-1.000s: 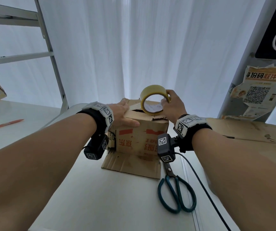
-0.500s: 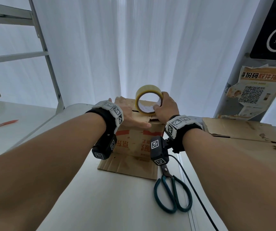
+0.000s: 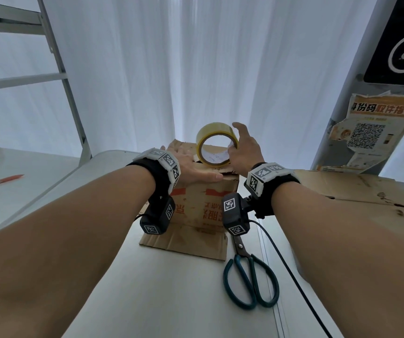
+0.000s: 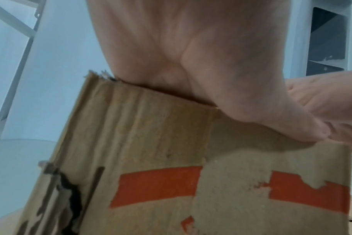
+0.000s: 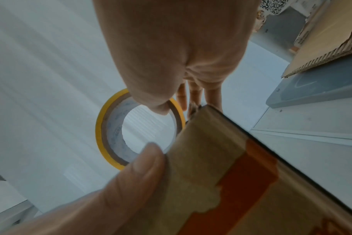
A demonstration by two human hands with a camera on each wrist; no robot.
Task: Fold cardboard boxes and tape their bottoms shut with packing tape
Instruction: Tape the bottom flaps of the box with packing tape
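Red printed characters, seen upside down, and a torn red band are carried on the near face of the cardboard box (image 3: 203, 203), which stands on the white table (image 3: 152, 289). Its top flaps are pressed flat by the left hand (image 3: 191, 167), fingers straight. The yellow tape roll (image 3: 216, 143), upright on the box top, is grasped by the right hand (image 3: 243, 150); only the right-wrist view shows the thumb (image 5: 159, 101) hooked inside its core. A QR-code poster (image 3: 369, 135) and green-handled scissors (image 3: 249, 281) are seen only from the head.

White desk (image 3: 171, 301) bearing an upright cardboard box (image 3: 203, 206), teal-handled scissors (image 3: 249, 281) beside it, and flattened cardboard (image 3: 357, 189) at right.
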